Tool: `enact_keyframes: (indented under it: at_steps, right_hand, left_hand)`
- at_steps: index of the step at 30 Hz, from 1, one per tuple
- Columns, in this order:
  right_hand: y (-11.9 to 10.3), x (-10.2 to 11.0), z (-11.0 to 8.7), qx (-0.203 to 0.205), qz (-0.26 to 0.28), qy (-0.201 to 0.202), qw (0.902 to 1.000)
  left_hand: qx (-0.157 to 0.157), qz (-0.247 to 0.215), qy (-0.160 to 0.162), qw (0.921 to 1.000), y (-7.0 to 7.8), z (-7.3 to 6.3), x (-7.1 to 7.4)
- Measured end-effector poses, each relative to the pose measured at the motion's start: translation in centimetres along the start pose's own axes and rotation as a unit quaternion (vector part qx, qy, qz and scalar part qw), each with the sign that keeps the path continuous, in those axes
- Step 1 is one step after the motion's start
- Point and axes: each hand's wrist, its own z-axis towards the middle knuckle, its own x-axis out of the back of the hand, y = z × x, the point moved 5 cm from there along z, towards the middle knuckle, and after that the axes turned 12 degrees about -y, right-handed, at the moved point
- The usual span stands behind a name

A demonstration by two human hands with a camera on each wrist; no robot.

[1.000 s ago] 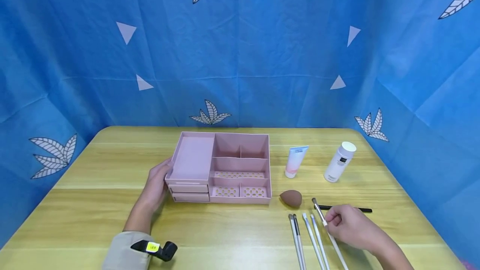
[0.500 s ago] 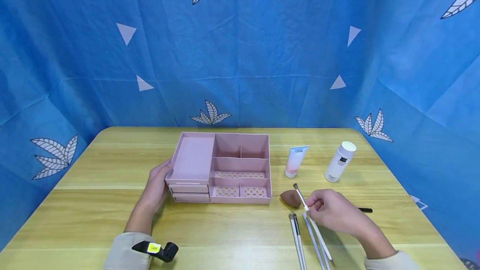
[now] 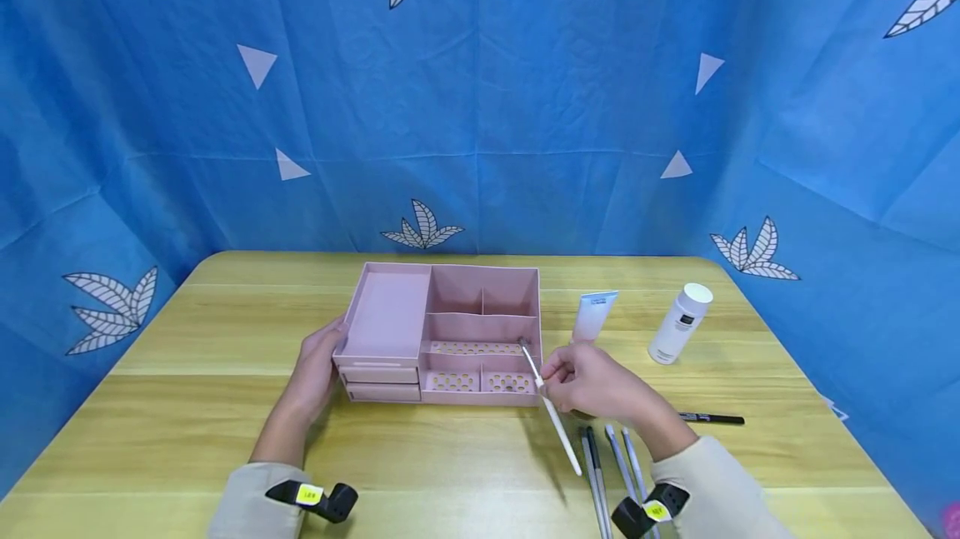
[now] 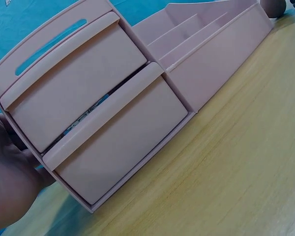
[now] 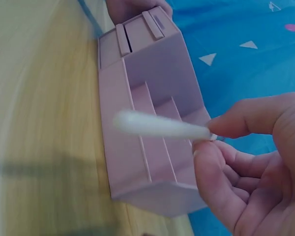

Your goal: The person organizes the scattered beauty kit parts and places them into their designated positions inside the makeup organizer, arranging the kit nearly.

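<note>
The right hand's grip (image 3: 596,376) pinched the white-handled makeup brush (image 3: 558,426), bristles (image 3: 523,344) over the pink organizer (image 3: 388,314)'s right side. Turning it lengthwise above the dividers (image 3: 480,328) seemed wise, while the left hand (image 3: 313,364) lay loosely against the organizer, bracing it.

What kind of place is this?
Probably an indoor corner set up for tabletop work; the wider room isn't visible. A blue cloth printed with white leaves hangs behind a yellow wood-grain table, and a pink rectangular plastic-looking organiser rests on top.
</note>
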Motion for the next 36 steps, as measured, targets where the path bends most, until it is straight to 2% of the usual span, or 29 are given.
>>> enact_keyframes:
  at_steps: [5, 11, 16, 24, 27, 33, 36]
  right_hand:
    - [-0.6, -0.2, 2.0, 0.011, 0.051, -0.011, 0.9986]
    - [-1.6, -0.4, 4.9, -0.005, 0.109, -0.005, 0.9941]
    - [-3.1, -0.5, 7.3, -0.025, 0.15, 0.0, 0.9885]
    - [-5.4, -0.8, 10.8, -0.031, 0.215, -0.003, 0.9762]
    - [-6.0, -0.9, 11.9, -0.037, 0.233, 0.001, 0.9718]
    - [-7.7, -1.4, 14.0, -0.013, 0.243, -0.006, 0.9699]
    - [-8.3, -1.8, 15.1, -0.027, 0.244, 0.002, 0.9695]
  left_hand:
    - [-0.002, -0.003, 0.001, 1.0, 0.0, -0.1, 0.0]
    - [-0.005, -0.009, 0.004, 0.9999, 0.1, -0.3, 0.0]
    - [-0.011, -0.003, 0.002, 0.9999, 0.1, -0.2, 0.0]
    - [-0.008, 0.003, -0.001, 1.0, -0.2, -0.2, 0.1]
    - [-0.008, 0.008, -0.004, 0.9999, -0.2, -0.2, 0.1]
    - [-0.008, 0.012, -0.005, 0.9999, -0.2, -0.2, 0.1]
    - [-0.01, 0.012, -0.005, 0.9999, -0.1, -0.2, 0.1]
